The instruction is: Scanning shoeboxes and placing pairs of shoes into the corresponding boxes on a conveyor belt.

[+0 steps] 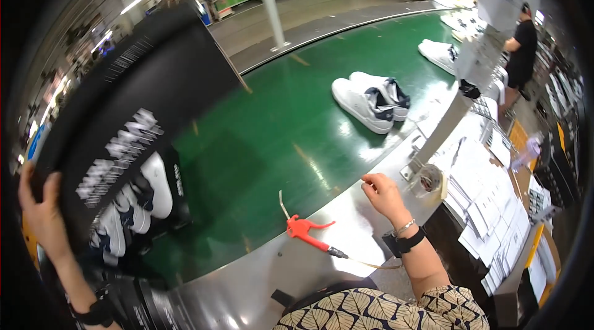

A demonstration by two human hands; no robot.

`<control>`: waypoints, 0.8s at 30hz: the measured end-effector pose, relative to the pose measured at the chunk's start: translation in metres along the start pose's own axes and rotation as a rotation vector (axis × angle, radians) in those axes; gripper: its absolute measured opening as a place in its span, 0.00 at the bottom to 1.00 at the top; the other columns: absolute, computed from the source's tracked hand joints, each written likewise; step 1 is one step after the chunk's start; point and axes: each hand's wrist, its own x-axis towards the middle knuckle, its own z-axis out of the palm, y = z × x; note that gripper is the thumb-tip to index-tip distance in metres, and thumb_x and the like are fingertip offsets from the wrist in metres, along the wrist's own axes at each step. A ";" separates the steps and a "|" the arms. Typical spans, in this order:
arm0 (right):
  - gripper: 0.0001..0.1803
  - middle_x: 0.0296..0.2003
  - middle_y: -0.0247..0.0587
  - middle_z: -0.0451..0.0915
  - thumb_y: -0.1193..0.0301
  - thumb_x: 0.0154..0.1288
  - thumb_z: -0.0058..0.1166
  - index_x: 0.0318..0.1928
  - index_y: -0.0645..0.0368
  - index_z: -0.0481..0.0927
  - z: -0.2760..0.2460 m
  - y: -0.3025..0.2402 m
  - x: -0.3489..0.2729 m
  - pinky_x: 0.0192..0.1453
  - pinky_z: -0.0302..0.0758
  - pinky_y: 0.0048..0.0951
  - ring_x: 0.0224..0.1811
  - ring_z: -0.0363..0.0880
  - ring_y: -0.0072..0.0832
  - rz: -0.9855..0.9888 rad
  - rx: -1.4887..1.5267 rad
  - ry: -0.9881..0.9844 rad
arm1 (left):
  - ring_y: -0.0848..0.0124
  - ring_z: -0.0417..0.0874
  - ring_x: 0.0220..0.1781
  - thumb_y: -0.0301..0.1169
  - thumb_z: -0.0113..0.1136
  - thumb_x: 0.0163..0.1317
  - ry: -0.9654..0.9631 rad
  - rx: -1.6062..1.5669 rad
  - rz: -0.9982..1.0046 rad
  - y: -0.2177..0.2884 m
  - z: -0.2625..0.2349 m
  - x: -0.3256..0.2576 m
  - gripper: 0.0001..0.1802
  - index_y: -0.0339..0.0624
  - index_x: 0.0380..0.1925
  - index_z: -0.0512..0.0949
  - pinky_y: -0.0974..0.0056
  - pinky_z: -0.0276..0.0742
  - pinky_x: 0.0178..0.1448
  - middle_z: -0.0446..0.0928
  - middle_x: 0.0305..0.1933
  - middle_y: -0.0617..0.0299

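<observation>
At the left, my left hand (46, 212) grips the edge of a large black shoebox lid (167, 95) with white print, held up at a tilt and blurred by motion. Just under it, white shoes with dark navy parts (154, 184) lie in an open black box (182, 206), partly hidden by the lid. My right hand (385, 197) hovers over the metal edge of the conveyor, thumb and fingers pinched together; what they hold, if anything, is too small to make out. Nearest it, a red air blow gun (307, 234) with a thin bent nozzle lies across the belt's edge.
A pair of white sneakers (371, 101) stands on the green conveyor belt (266, 144), with more shoes (439, 55) farther along. At the right are a metal post (442, 129), a clear cup (427, 180) and papers (489, 206). A person in black (525, 51) stands far right.
</observation>
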 end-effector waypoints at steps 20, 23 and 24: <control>0.27 0.31 0.33 0.74 0.53 0.57 0.58 0.47 0.62 0.72 -0.014 0.114 0.133 0.26 0.67 0.21 0.27 0.71 0.19 0.624 0.680 0.281 | 0.69 0.71 0.55 0.41 0.61 0.58 -0.847 -0.772 0.064 0.218 0.201 -0.029 0.29 0.39 0.56 0.68 0.66 0.64 0.61 0.72 0.52 0.58; 0.29 0.32 0.29 0.70 0.45 0.54 0.58 0.44 0.55 0.73 -0.020 0.117 0.160 0.29 0.66 0.22 0.28 0.67 0.19 0.748 0.691 0.361 | 0.64 0.74 0.53 0.43 0.62 0.54 -0.756 -0.679 0.040 0.237 0.203 -0.035 0.27 0.42 0.52 0.72 0.62 0.63 0.59 0.75 0.49 0.56; 0.29 0.32 0.29 0.70 0.45 0.54 0.58 0.44 0.55 0.73 -0.022 0.120 0.169 0.29 0.66 0.22 0.28 0.67 0.19 0.747 0.694 0.358 | 0.59 0.73 0.53 0.46 0.62 0.53 -0.728 -0.662 0.036 0.246 0.204 -0.038 0.26 0.44 0.50 0.74 0.58 0.60 0.61 0.76 0.49 0.55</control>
